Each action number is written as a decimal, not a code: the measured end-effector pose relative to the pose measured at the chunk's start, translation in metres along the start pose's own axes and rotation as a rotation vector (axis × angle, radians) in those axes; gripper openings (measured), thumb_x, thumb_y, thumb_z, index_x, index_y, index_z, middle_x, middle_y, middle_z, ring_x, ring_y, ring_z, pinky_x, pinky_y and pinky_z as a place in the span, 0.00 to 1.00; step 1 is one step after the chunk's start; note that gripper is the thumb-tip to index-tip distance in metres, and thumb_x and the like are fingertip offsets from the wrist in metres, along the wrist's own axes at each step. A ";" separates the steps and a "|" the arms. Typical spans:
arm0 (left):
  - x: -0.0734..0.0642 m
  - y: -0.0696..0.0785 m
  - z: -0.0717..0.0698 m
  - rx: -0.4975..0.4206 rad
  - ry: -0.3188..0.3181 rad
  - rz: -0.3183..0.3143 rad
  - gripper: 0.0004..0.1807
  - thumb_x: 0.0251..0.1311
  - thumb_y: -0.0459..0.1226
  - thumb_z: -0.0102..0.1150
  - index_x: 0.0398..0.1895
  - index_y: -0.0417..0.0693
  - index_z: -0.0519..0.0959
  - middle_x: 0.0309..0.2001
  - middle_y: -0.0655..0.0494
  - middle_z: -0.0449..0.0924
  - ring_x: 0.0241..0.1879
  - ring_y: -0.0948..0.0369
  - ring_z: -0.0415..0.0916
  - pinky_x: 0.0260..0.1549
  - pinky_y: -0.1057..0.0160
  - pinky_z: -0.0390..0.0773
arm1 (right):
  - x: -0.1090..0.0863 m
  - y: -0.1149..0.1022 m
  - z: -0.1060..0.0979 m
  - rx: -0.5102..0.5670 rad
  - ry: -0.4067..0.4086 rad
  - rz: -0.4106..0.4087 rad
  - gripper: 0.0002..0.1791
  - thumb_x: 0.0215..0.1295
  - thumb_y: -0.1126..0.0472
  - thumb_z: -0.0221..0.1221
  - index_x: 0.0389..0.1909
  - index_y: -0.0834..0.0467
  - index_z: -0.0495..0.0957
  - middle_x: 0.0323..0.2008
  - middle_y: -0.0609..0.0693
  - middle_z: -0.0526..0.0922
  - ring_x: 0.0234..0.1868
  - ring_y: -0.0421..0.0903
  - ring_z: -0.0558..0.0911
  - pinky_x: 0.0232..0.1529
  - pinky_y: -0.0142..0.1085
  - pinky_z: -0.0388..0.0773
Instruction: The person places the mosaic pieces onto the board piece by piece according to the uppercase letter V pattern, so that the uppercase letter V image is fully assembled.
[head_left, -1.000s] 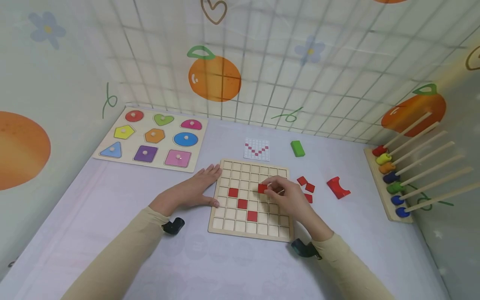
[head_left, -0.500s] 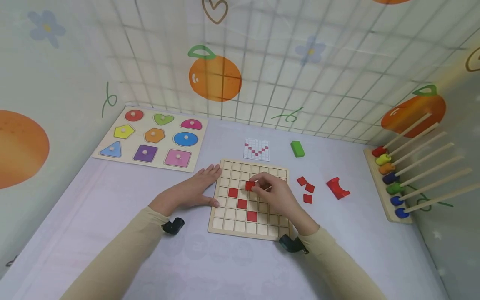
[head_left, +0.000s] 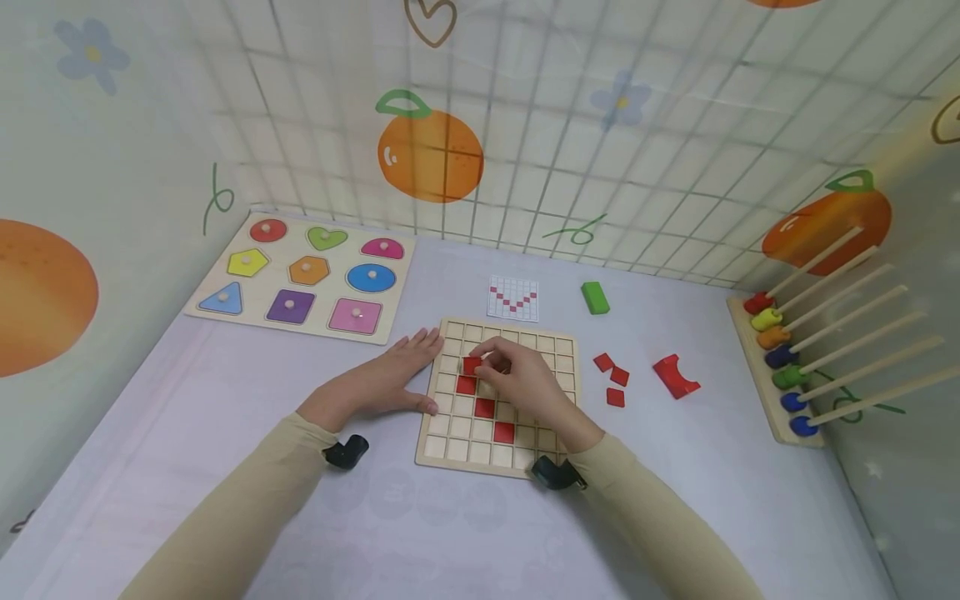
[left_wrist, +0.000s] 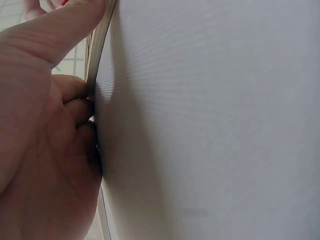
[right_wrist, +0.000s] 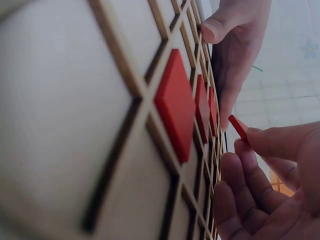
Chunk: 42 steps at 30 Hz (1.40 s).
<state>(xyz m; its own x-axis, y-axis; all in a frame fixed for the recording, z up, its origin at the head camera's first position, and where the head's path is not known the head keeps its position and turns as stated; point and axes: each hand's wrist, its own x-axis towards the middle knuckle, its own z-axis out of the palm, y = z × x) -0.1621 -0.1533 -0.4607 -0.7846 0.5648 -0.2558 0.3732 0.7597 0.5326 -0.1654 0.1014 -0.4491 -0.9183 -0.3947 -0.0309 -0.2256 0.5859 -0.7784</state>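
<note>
A wooden grid board [head_left: 457, 451] lies on the table, with three red square tiles set in a diagonal of its cells, the lowest tile [head_left: 504, 432] nearest me. Between thumb and fingertips my right hand [head_left: 521, 375] pinches another red tile [head_left: 472, 366], just above the upper-left tile [head_left: 466, 385]. In the right wrist view the pinched tile [right_wrist: 238, 128] is tilted and apart from the board. My left hand [head_left: 386, 379] lies flat with fingers extended, touching the board's left edge. The left wrist view shows its palm [left_wrist: 45, 160] beside that edge.
Loose red tiles [head_left: 616, 397] and a notched red block [head_left: 677, 377] lie right of the board. Behind it are a pattern card [head_left: 513, 298] and a green block [head_left: 596, 297]. A shape puzzle [head_left: 300, 292] stands back left, a peg rack [head_left: 780, 375] far right.
My right hand has moved left across the board with the pinched tile, from right of centre to above the upper-left red tile. The left hand has stayed in place.
</note>
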 end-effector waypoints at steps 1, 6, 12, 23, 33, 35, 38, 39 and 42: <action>0.000 0.000 0.000 -0.002 -0.001 -0.001 0.61 0.57 0.60 0.68 0.83 0.46 0.43 0.83 0.52 0.34 0.81 0.53 0.28 0.79 0.51 0.38 | 0.002 0.000 0.001 -0.008 0.000 -0.002 0.10 0.69 0.58 0.66 0.50 0.47 0.83 0.33 0.43 0.82 0.35 0.43 0.80 0.37 0.37 0.80; 0.000 0.001 -0.001 -0.007 -0.003 -0.002 0.61 0.57 0.60 0.69 0.83 0.45 0.43 0.83 0.51 0.35 0.81 0.52 0.28 0.79 0.50 0.38 | 0.011 -0.004 0.006 -0.043 -0.005 -0.006 0.10 0.70 0.58 0.65 0.50 0.47 0.83 0.32 0.41 0.83 0.34 0.42 0.80 0.35 0.36 0.79; 0.000 0.001 -0.002 -0.011 -0.005 -0.003 0.61 0.57 0.59 0.69 0.83 0.45 0.44 0.83 0.52 0.35 0.81 0.52 0.28 0.79 0.50 0.38 | 0.017 -0.011 0.009 -0.082 -0.031 0.024 0.11 0.70 0.58 0.65 0.51 0.48 0.83 0.32 0.42 0.83 0.34 0.43 0.79 0.35 0.36 0.78; -0.001 0.001 -0.002 -0.006 -0.003 -0.007 0.62 0.56 0.60 0.69 0.83 0.46 0.43 0.83 0.52 0.36 0.81 0.52 0.29 0.79 0.49 0.40 | 0.023 -0.013 0.018 -0.134 -0.054 -0.003 0.10 0.70 0.58 0.65 0.50 0.48 0.82 0.33 0.41 0.84 0.34 0.41 0.79 0.36 0.34 0.78; -0.002 0.002 -0.002 -0.008 -0.002 0.006 0.61 0.57 0.58 0.69 0.83 0.45 0.44 0.83 0.50 0.36 0.81 0.51 0.29 0.79 0.49 0.38 | 0.029 -0.014 0.025 -0.173 -0.063 -0.036 0.10 0.68 0.59 0.66 0.48 0.50 0.82 0.38 0.42 0.83 0.38 0.40 0.80 0.40 0.34 0.80; -0.001 0.001 -0.002 -0.006 -0.004 0.000 0.61 0.58 0.59 0.69 0.83 0.46 0.43 0.83 0.51 0.36 0.81 0.52 0.28 0.79 0.50 0.38 | 0.029 -0.015 0.025 -0.187 -0.058 -0.038 0.10 0.68 0.60 0.67 0.48 0.51 0.82 0.40 0.43 0.82 0.38 0.41 0.79 0.41 0.34 0.80; 0.000 0.000 0.000 0.000 0.000 -0.002 0.61 0.58 0.59 0.68 0.83 0.46 0.43 0.83 0.52 0.36 0.81 0.52 0.28 0.79 0.50 0.38 | 0.030 -0.017 0.025 -0.205 -0.054 -0.032 0.09 0.67 0.60 0.67 0.47 0.52 0.83 0.41 0.44 0.81 0.39 0.41 0.79 0.41 0.33 0.80; 0.000 0.000 0.000 0.001 0.001 -0.002 0.61 0.57 0.59 0.69 0.83 0.46 0.43 0.83 0.52 0.36 0.81 0.52 0.29 0.79 0.50 0.38 | 0.030 -0.017 0.025 -0.212 -0.052 -0.030 0.09 0.67 0.61 0.67 0.47 0.52 0.83 0.42 0.45 0.80 0.39 0.41 0.79 0.41 0.33 0.80; 0.001 0.000 0.000 0.000 0.004 -0.001 0.61 0.57 0.59 0.69 0.83 0.46 0.43 0.83 0.52 0.36 0.81 0.52 0.29 0.79 0.50 0.38 | 0.031 -0.019 0.025 -0.224 -0.050 -0.027 0.09 0.66 0.61 0.68 0.46 0.53 0.84 0.43 0.45 0.80 0.39 0.41 0.79 0.41 0.33 0.80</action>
<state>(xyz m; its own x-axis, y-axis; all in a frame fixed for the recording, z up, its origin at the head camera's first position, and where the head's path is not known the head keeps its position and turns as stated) -0.1629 -0.1532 -0.4605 -0.7872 0.5625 -0.2529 0.3723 0.7603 0.5323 -0.1814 0.0602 -0.4514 -0.8949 -0.4436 -0.0478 -0.3212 0.7149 -0.6210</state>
